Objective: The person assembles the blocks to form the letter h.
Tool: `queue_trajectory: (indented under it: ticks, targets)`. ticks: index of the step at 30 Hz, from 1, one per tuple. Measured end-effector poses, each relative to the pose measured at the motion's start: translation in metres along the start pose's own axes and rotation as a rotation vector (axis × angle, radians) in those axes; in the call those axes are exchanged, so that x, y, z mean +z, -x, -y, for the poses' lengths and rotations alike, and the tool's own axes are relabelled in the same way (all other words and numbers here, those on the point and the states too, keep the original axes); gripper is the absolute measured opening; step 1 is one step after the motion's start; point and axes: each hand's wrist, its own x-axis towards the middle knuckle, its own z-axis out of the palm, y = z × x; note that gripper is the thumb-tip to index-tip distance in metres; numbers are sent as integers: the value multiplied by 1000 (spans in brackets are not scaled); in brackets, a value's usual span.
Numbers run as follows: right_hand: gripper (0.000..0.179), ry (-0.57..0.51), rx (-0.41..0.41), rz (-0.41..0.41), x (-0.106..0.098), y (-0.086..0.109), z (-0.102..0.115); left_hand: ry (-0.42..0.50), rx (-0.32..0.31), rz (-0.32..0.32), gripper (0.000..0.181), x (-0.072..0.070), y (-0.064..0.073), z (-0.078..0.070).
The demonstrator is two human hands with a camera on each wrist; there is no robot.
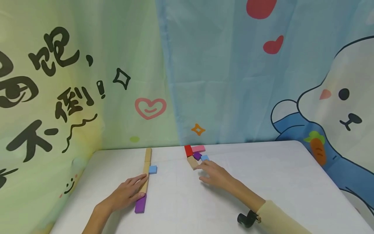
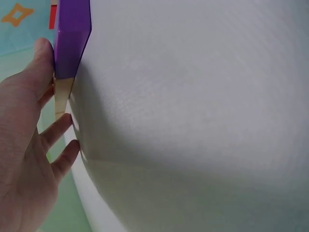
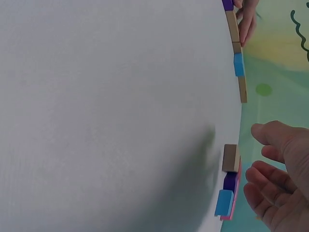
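The step in hand looks like steadying and reaching: the left hand (image 1: 127, 194), fingers nearly straight and not clamped, rests along the row of wooden blocks (image 1: 147, 168), above the long purple block (image 1: 141, 204). The right hand (image 1: 216, 175) — thumb and fingers apart, nothing between them — is just beside a separate wooden block (image 1: 192, 162) (a red block (image 1: 188, 150) sits behind it). Picking one up would call for a careful pinch — neighbours crowd close.

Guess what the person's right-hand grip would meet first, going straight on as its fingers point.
Most likely the wooden block at the red block's near end, just ahead of the right-hand grip; whether there's a gap is unclear.
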Motion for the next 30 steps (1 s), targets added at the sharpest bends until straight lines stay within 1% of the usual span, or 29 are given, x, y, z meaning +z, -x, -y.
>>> queue_trajectory:
  ticks: [2, 5, 7, 11, 14, 16, 21, 25, 28, 30]
  targets:
    - [37, 3, 8, -4, 1, 0, -3, 4, -3, -4, 56, 1, 0, 0]
    - [35, 1, 10, -7, 2, -2, -5, 14, -18, 13, 56, 0, 0, 0]
    - [34, -12, 15, -14, 3, -4, -6, 4, -19, 26, 56, 0, -1, 1]
    - [34, -7, 32, -28, 5, -11, -8, -3, -26, 60, 57, -2, -3, 1]
    - [35, 17, 47, -35, 9, -19, -11, 24, -50, 76, 57, -2, -2, 0]
    - [33, 21, 54, -46, 12, -25, -13, 39, -63, 77, 58, -1, -1, 0]
    - [30, 19, 71, -85, 18, -39, -16, 38, -58, 70, 58, 0, -1, 2]
    - [35, 12, 98, -102, 22, -48, -14, 38, -57, 72, 57, 1, -1, 2]
    - [39, 16, 109, -103, 24, -53, -13, 45, -58, 74, 58, 1, -2, 2]
    - [42, 14, 116, -101, 25, -55, -12, 33, -53, 75, 58, 2, -2, 3]
